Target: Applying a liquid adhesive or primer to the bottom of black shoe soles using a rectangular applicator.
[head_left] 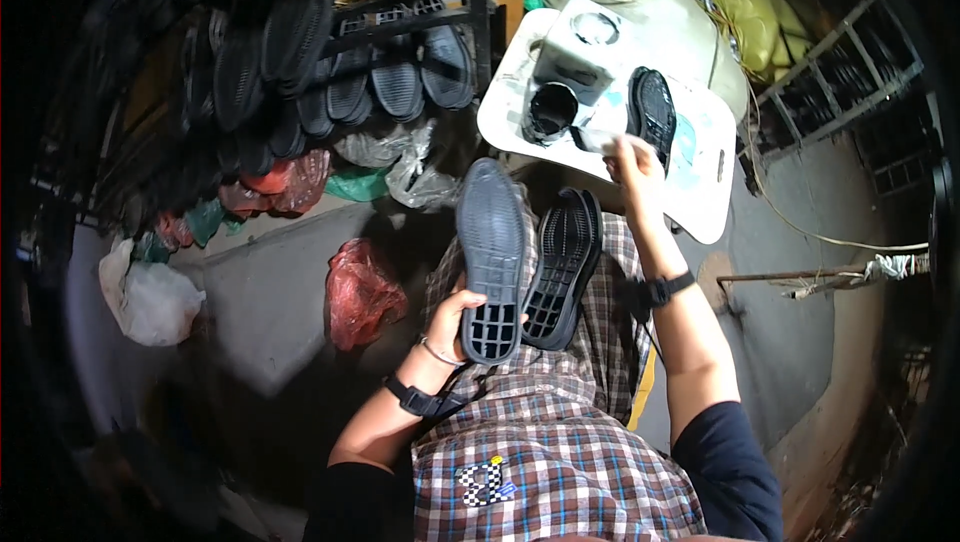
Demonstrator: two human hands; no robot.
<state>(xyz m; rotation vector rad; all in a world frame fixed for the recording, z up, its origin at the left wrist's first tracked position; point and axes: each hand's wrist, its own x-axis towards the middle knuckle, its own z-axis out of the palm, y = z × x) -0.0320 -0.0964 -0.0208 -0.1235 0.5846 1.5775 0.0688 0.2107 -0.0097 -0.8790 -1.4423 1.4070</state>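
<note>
My left hand (pixel 456 324) grips a black shoe sole (pixel 490 242) by its heel end, with the thumb over the open grid there. Ribbed, its long forefoot points away from me. Beside it, another black sole (pixel 566 267) lies on my lap over the checked apron (pixel 560 452). My right hand (pixel 636 164) is pinched on a small pale-handled brush (pixel 596 141), whose dark end is close to a dark-smeared can (pixel 551 112). Blur hides the brush's exact shape. Right of the can, a glossy black sole (pixel 652 112) rests on the white board (pixel 708 204).
A white box-like container (pixel 580 52) stands behind the can. Several soles hang on a dark rack (pixel 400 17) at the far left. Plastic bags, including a red one (pixel 364 294), lie on the floor. A metal frame (pixel 835 62) and a rod (pixel 790 275) are at right.
</note>
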